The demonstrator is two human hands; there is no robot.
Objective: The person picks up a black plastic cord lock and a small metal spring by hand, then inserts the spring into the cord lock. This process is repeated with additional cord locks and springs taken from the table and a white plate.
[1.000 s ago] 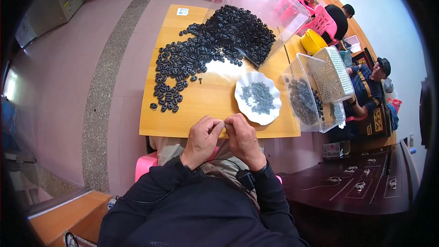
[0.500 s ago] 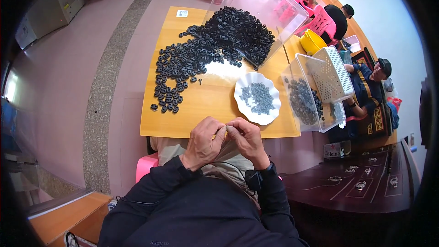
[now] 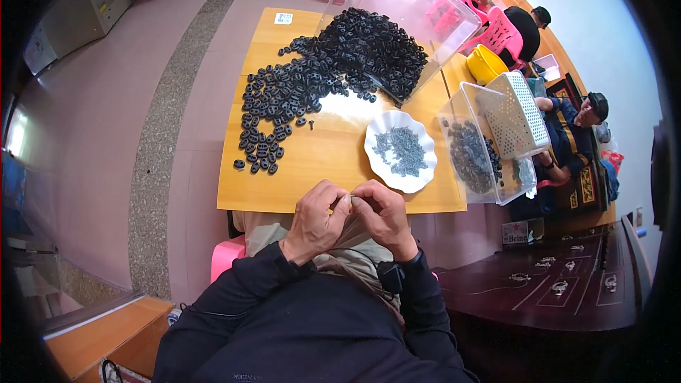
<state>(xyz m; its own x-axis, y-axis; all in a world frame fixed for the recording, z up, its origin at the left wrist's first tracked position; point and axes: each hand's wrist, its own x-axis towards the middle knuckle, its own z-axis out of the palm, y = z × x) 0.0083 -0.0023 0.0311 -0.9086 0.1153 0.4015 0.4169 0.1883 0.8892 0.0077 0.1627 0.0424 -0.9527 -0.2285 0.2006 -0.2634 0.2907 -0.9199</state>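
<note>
At the table's near edge my left hand [image 3: 318, 218] and my right hand [image 3: 383, 217] meet, thumbs and fingertips pinched together. Whatever sits between the fingertips is too small and hidden to name. Just beyond my right hand, a white scalloped plate [image 3: 372, 162] holds a heap of small grey metal pieces [image 3: 404, 150]. Black oval parts with two holes [image 3: 262, 149] lie spread over the left of the table, running up into a large black pile [image 3: 372, 50]. One small dark piece [image 3: 311, 125] lies apart from them.
A big clear bin [image 3: 454, 25] lies tipped behind the pile. To the right stand a clear box [image 3: 454, 110] with black parts, a white perforated basket [image 3: 516, 113] and a yellow bowl [image 3: 485, 64]. A person [image 3: 571, 128] sits at the right; others sit farther back.
Both hands stay in nearly the same place, fingertips still together. The view has shifted very slightly; nothing on the table has visibly moved.
</note>
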